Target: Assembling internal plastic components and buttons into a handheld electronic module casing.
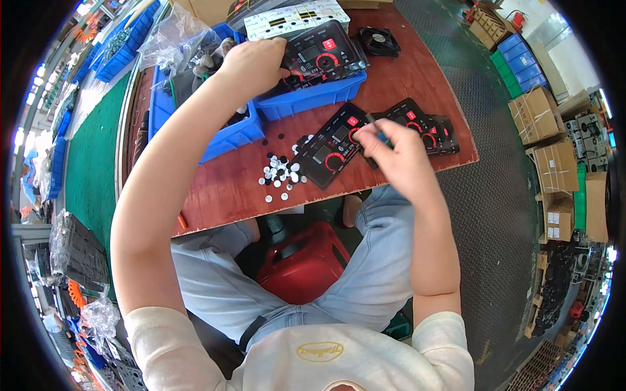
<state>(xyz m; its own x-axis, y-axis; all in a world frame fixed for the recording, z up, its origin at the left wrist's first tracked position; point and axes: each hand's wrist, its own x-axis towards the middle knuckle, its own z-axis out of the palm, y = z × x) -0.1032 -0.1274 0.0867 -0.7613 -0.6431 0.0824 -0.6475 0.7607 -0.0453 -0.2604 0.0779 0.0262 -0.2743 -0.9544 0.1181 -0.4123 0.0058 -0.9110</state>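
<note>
Left of the left hand stands a blue bin [225,142] of grey parts, topped by clear plastic wrapping [177,38]. The left hand [256,65] grips the left edge of the upper panel [312,51], which leans on others in a second blue bin [319,103], just right of that hand. It is a flat, glossy black rectangle with a dark window, a red square mark and a red arc around a round dial spot. Nearer the body than the left hand, white and black discs [280,171] lie scattered on the red-brown counter [228,212]. Just left of the right hand lies the middle panel [328,148], slanted, with similar markings. The right hand [394,153] pinches a narrow dark piece [370,118], too small to identify. Partly beneath and right of it, more black panels [435,130] overlap; beyond it sits a black fan [379,41].
</note>
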